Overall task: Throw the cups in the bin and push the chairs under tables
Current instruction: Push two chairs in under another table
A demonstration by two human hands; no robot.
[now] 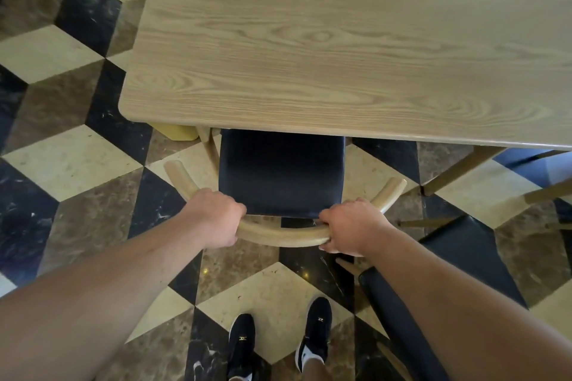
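A wooden chair point(283, 236) with a curved backrest and a dark blue seat stands in front of me. The front of its seat is under the near edge of the light wood table point(340, 40). My left hand point(213, 216) grips the left part of the backrest. My right hand point(351, 226) grips the right part. No cup or bin is in view.
A second chair point(458, 257) with a dark seat stands close at my right, partly behind my right arm. A table leg point(458, 170) slants down at the right, with a blue seat point(538, 164) past it. The floor is checkered marble. My feet point(278, 340) stand behind the chair.
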